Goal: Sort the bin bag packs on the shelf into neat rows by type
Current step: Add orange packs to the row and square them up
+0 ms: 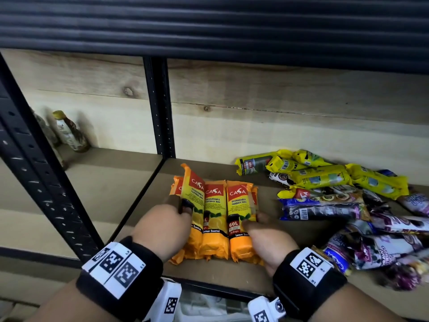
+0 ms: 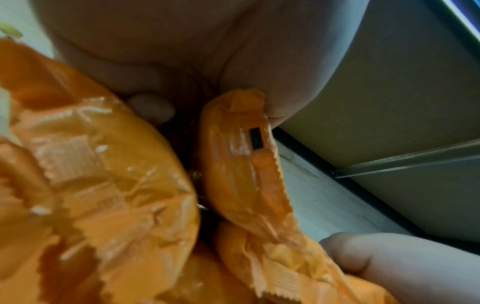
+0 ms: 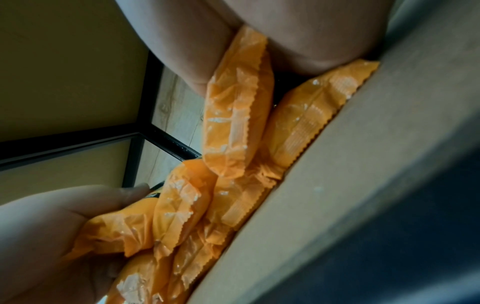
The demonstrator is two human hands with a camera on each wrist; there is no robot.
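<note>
Several orange CASA lemon-scented bin bag packs (image 1: 214, 217) lie side by side, lengthwise front to back, on the brown shelf board (image 1: 262, 196); one pack at the left rides tilted on top of the others. My left hand (image 1: 167, 226) grips the left side of the bunch with its thumb on the raised pack. My right hand (image 1: 264, 235) grips the right side, thumb on the 60L label. In the left wrist view the crimped orange pack ends (image 2: 103, 185) sit under the palm (image 2: 207, 41). In the right wrist view, orange pack ends (image 3: 233, 123) lie between thumb (image 3: 78, 205) and palm.
A loose pile lies to the right: yellow packs (image 1: 320, 175) at the back, a blue-black pack (image 1: 320, 211), purple-and-white packs (image 1: 383, 242) near the front edge. A black upright (image 1: 160, 108) divides the bays. A bottle (image 1: 69, 133) stands in the left bay's back corner.
</note>
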